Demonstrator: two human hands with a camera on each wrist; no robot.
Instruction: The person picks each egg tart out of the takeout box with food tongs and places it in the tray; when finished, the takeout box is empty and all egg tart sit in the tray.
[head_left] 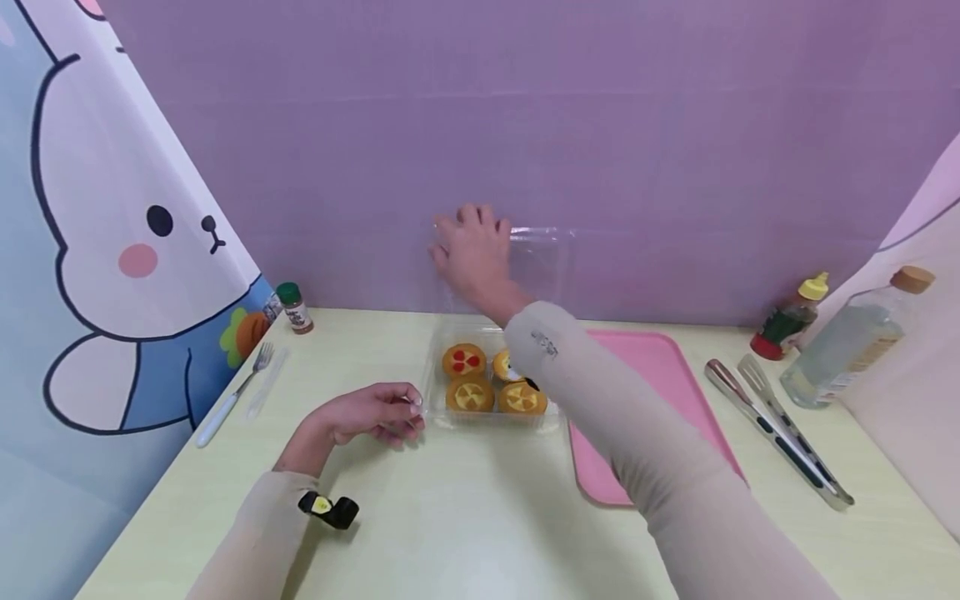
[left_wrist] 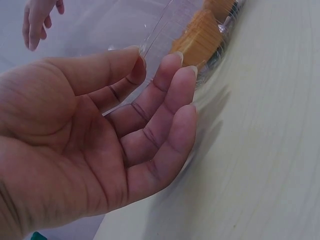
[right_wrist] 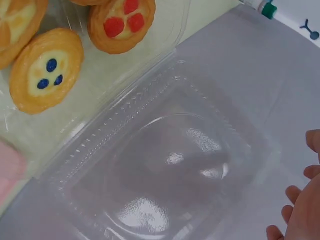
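Note:
A clear plastic hinged box (head_left: pixel 429 392) holds several small tarts, among them one with red fruit (head_left: pixel 463 361), two with yellow segments, and one with blue berries (right_wrist: pixel 47 70). Its transparent lid (right_wrist: pixel 150 170) is raised, leaning back by the purple backdrop. My left hand (head_left: pixel 378 412) pinches the box's near left edge between thumb and index fingertip, the other fingers loosely bent, as the left wrist view shows. Up by the lid's far left corner, my right hand (head_left: pixel 474 257) has spread, relaxed fingers and grips nothing; in the right wrist view it appears apart from the lid.
Right of the box lies a pink tray (head_left: pixel 660 367), partly beneath my right sleeve. Metal tongs (head_left: pixel 780 433), a sauce bottle (head_left: pixel 783 325) and a clear corked bottle (head_left: pixel 847 346) sit farther right. At left are a fork (head_left: pixel 236 396), a clear knife (head_left: pixel 267 383) and a green-capped jar (head_left: pixel 295 308).

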